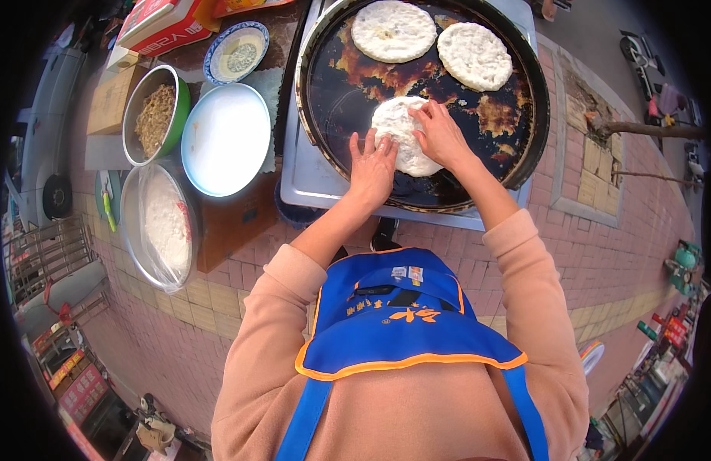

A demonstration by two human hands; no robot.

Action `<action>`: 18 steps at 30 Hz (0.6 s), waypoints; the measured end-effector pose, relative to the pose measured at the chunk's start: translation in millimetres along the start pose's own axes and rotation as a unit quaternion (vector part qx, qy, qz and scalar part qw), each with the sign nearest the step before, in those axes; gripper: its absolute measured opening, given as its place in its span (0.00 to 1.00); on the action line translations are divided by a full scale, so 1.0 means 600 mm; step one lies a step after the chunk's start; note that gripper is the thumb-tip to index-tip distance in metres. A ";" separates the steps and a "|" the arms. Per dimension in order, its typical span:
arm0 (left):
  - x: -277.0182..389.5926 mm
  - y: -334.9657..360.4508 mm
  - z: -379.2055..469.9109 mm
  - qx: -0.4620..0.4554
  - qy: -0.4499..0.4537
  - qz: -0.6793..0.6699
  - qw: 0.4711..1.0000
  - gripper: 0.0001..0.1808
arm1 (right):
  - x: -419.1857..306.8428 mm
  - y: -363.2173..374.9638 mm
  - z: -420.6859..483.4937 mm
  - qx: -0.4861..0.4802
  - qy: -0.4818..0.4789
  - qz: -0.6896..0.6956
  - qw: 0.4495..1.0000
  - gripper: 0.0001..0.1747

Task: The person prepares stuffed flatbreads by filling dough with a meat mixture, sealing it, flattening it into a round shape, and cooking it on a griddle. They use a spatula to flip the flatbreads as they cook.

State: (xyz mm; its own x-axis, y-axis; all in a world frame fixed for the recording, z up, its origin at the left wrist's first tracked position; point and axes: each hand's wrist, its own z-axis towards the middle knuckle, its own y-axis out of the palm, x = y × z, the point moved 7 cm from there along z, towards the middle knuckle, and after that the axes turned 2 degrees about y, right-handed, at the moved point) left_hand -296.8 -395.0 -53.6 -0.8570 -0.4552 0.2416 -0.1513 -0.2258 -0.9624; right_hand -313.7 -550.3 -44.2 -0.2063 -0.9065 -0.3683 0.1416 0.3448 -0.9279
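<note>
Both hands rest on a flat round of white dough (403, 129) near the front of a large round black griddle pan (344, 121). The fingertips of my left hand (371, 168) touch its left lower part, fingers spread. My right hand (442, 133) lies at its right side, fingers bent and thumb pointing left, on the dough's surface. Neither hand is closed round it. Two more flat dough rounds lie in the pan farther back, one at the upper middle (393, 31) and one at the upper right (474, 56). Brown scorched patches mark the pan's base.
Left of the pan are a blue-rimmed white plate (226, 140), a patterned bowl of oily liquid (236, 53), a green bowl of brown filling (179, 115) and a metal basin (131, 230) of dough (166, 230) under plastic film. A green-handled tool (108, 210) lies beyond them.
</note>
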 end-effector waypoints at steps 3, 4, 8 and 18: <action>-0.017 -0.007 -0.005 0.021 -0.026 -0.009 0.999 0.29 | 0.005 0.001 0.008 -0.002 0.041 -0.024 0.999 0.17; -0.020 0.004 -0.007 -0.029 -0.025 -0.032 0.999 0.29 | 0.004 0.000 0.012 0.003 0.041 0.003 0.999 0.17; -0.021 0.004 -0.003 -0.026 0.007 -0.044 0.999 0.28 | -0.020 0.007 0.031 0.004 -0.052 0.048 0.997 0.18; -0.048 0.005 0.008 -0.011 0.001 -0.043 0.999 0.26 | -0.015 0.019 0.071 0.007 -0.124 -0.006 0.992 0.18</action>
State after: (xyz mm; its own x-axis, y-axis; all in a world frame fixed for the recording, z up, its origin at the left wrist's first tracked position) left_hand -270.4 -386.9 -62.6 -0.8414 -0.4327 0.3238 -0.2356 -0.2454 -0.9403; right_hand -268.8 -548.6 -48.8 0.0356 -0.9431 -0.3306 0.1543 0.3320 -0.9306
